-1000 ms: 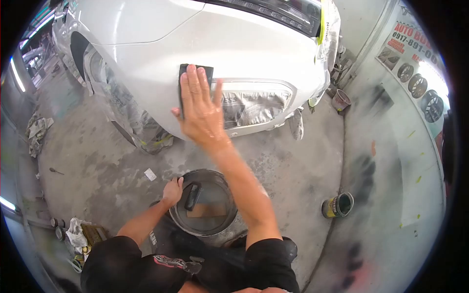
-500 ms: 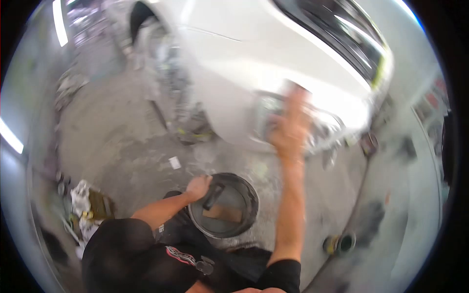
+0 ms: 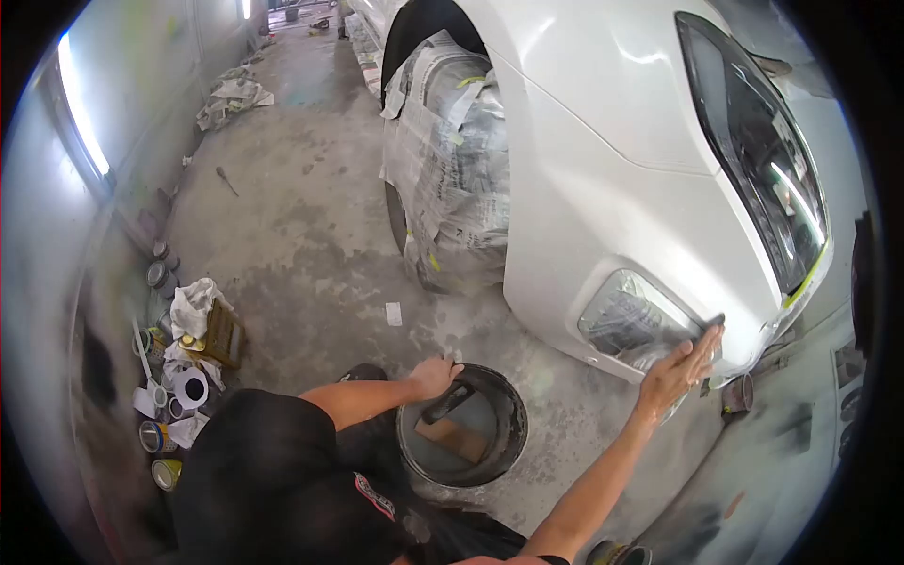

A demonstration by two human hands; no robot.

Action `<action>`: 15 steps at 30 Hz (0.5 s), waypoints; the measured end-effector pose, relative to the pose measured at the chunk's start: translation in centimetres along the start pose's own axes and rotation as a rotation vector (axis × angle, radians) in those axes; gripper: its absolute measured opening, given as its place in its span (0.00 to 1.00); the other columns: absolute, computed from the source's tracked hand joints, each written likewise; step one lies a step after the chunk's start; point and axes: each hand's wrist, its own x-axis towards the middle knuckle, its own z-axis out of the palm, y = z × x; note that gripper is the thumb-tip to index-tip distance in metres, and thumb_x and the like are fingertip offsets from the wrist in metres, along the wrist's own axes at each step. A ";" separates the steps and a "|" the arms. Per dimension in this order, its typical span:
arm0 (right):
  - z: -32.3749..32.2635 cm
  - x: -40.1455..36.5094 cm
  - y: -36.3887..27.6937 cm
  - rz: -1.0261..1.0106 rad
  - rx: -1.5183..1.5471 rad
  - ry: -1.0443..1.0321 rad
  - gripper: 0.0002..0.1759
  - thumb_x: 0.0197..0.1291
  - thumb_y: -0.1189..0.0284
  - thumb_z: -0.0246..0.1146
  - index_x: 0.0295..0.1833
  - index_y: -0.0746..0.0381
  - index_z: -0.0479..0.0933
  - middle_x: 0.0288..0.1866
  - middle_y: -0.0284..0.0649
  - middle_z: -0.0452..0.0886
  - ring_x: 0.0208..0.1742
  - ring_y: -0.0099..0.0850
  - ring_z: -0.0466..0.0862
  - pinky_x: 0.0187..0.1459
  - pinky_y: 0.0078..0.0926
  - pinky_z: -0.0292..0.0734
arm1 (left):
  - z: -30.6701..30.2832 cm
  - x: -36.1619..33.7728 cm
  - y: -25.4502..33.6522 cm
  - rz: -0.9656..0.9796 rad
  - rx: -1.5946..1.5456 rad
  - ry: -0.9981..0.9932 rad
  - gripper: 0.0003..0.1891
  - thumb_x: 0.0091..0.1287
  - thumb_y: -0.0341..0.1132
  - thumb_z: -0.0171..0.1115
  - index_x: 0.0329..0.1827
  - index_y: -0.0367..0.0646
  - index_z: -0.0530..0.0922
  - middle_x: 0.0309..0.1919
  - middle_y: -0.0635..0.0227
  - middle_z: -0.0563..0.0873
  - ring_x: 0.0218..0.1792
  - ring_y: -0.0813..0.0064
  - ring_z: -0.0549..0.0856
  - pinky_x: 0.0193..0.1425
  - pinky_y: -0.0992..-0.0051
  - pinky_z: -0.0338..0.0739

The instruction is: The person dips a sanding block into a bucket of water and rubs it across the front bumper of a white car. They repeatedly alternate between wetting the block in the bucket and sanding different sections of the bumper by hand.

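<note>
My right hand (image 3: 680, 372) lies stretched along the lower corner of the white car bumper (image 3: 565, 282). Under its fingertips shows the edge of a dark sanding pad (image 3: 719, 322), mostly hidden by the hand. Close by is the plastic-covered opening (image 3: 631, 315) in the bumper. My left hand (image 3: 433, 379) is closed at the rim of a black bucket (image 3: 516, 443); a small whitish bit shows at its fingers, too small to name. Inside the bucket are greyish water, a dark block (image 3: 446, 402) and a brown flat piece (image 3: 454, 440).
Newspaper and plastic wrap the wheel (image 3: 452, 179). Along the left wall stand paint cans (image 3: 155, 436), a rectangular tin (image 3: 223, 334) and rags (image 3: 195, 306). A white paper scrap (image 3: 394, 314) lies on the floor. Another can (image 3: 617, 554) stands at the bottom right.
The view has shifted, so the car and bucket sit farther right. My right hand has moved from across the plastic-covered opening to the bumper's lower corner. My left hand stays by the bucket rim.
</note>
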 end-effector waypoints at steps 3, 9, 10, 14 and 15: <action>2.7 -0.7 -2.5 -0.152 0.084 0.053 0.30 0.78 0.63 0.46 0.80 0.65 0.57 0.82 0.50 0.59 0.82 0.48 0.56 0.80 0.52 0.41 | 0.7 -0.2 -0.1 -0.030 -0.006 -0.037 0.24 0.79 0.52 0.44 0.52 0.36 0.77 0.47 0.42 0.83 0.50 0.40 0.82 0.55 0.49 0.76; 1.7 -1.0 -6.5 -0.381 -0.032 -0.100 0.30 0.78 0.64 0.45 0.79 0.66 0.57 0.81 0.51 0.59 0.82 0.49 0.58 0.79 0.52 0.46 | -0.6 -0.6 0.3 -0.019 0.019 -0.077 0.28 0.80 0.52 0.39 0.56 0.33 0.76 0.49 0.39 0.82 0.54 0.41 0.80 0.59 0.50 0.76; 1.5 -0.5 -3.3 -0.337 0.066 -0.028 0.29 0.77 0.67 0.46 0.79 0.67 0.57 0.81 0.51 0.59 0.81 0.49 0.59 0.79 0.53 0.46 | -0.4 -0.4 0.1 0.001 0.021 -0.078 0.28 0.80 0.53 0.39 0.56 0.33 0.76 0.50 0.39 0.81 0.55 0.41 0.80 0.59 0.50 0.76; 1.6 1.0 0.3 0.133 0.117 0.062 0.26 0.77 0.71 0.46 0.76 0.71 0.60 0.78 0.57 0.63 0.78 0.54 0.63 0.76 0.45 0.57 | -0.7 -0.5 0.6 -0.048 -0.011 -0.113 0.28 0.80 0.53 0.39 0.58 0.33 0.75 0.49 0.40 0.82 0.56 0.41 0.80 0.60 0.50 0.75; 2.1 1.1 -1.7 0.165 0.128 0.085 0.26 0.78 0.71 0.46 0.75 0.72 0.61 0.77 0.59 0.64 0.78 0.54 0.63 0.76 0.42 0.61 | -0.2 -0.2 0.3 -0.052 -0.014 -0.119 0.28 0.80 0.53 0.39 0.58 0.33 0.75 0.50 0.40 0.82 0.56 0.41 0.80 0.60 0.50 0.75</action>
